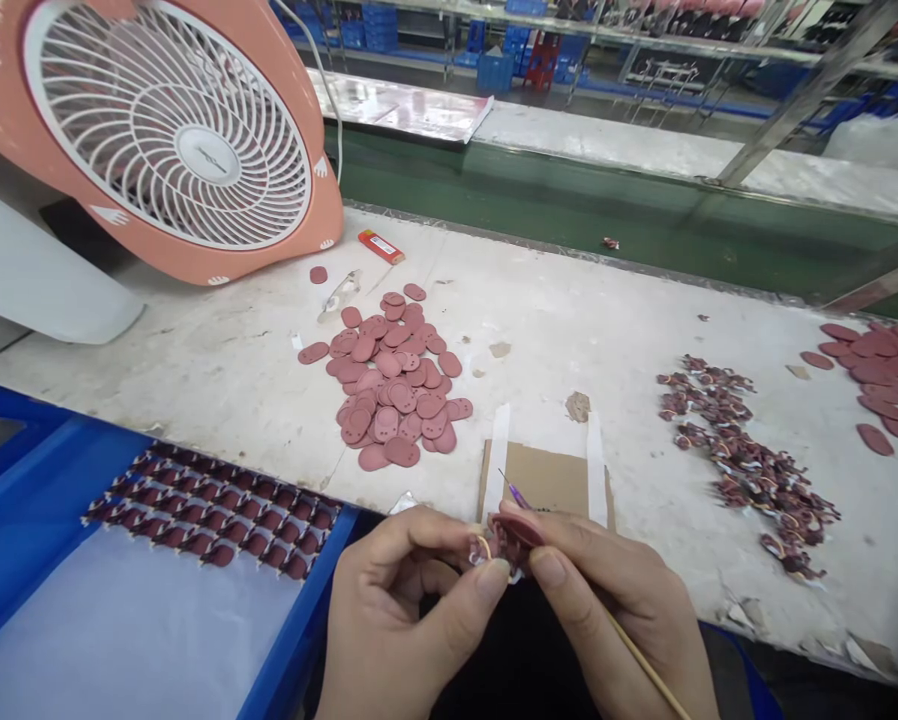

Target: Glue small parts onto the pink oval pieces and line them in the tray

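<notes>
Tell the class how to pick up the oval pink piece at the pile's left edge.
Pinch the oval pink piece at its free left end, coming from the left over the bench: it lies flat and thin, so lift that rounded end first. Its right end nearly meets the pile.

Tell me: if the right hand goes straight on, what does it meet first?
The pink piece held in the left hand; the right hand seems to touch it, but depth is unclear.
</notes>
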